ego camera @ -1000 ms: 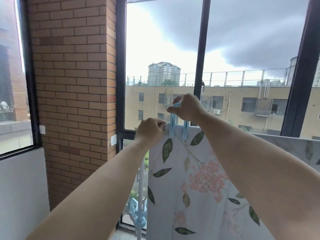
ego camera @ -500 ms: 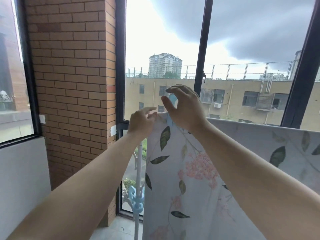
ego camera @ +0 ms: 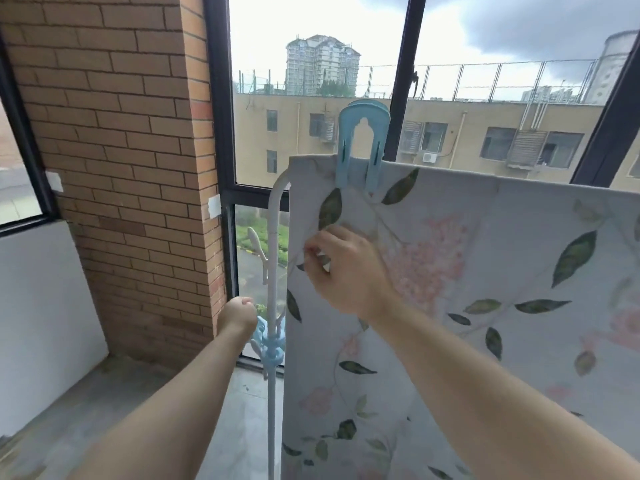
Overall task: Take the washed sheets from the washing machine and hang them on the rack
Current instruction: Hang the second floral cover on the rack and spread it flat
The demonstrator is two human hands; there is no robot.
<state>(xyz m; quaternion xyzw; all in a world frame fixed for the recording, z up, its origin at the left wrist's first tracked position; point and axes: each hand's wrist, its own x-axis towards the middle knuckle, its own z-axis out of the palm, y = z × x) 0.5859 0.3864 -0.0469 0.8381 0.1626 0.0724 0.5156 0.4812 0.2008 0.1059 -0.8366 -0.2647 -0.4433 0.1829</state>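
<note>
At the left, our left hand (ego camera: 239, 311) is low and curled into a loose fist; we cannot tell whether it holds anything. Just at its four o'clock, a ring of clips (ego camera: 268, 341) sits on the white upright of the rack (ego camera: 274, 237). Next comes the sheet (ego camera: 485, 306), draped over the rack's top bar and hanging flat, its left edge just beside the upright. Our right hand (ego camera: 343, 268) pinches the cloth near that edge. At twelve o'clock from it, a clip (ego camera: 362, 147) bites the top hem. The hem's long axis runs from the clip toward three o'clock, so we judge the right hand nearer for any further pinning and the left hand nearer the ring of clips. The bar itself is hidden under the cloth, and the frame cuts off the sheet's far end and bottom.
</note>
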